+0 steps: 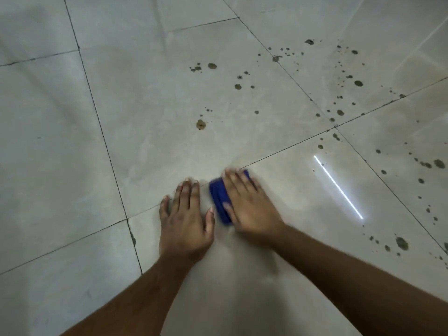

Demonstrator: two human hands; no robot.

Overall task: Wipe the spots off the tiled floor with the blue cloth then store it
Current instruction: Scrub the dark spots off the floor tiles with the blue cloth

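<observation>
Right hand (249, 207) laid flat with fingers straight, pressing on the blue cloth (219, 200), which pokes out from under the palm at nine o'clock. Left hand (185, 221) spread flat on the tiled floor (72, 141), just beside the cloth. Dark spots (200, 124) scattered from twelve to three o'clock, apart from the cloth.

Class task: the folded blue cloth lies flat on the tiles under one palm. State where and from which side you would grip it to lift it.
Probably the exposed long left edge of the blue cloth, approached from the left. The right hand lies flat over the rest, so only that folded edge shows.
</observation>
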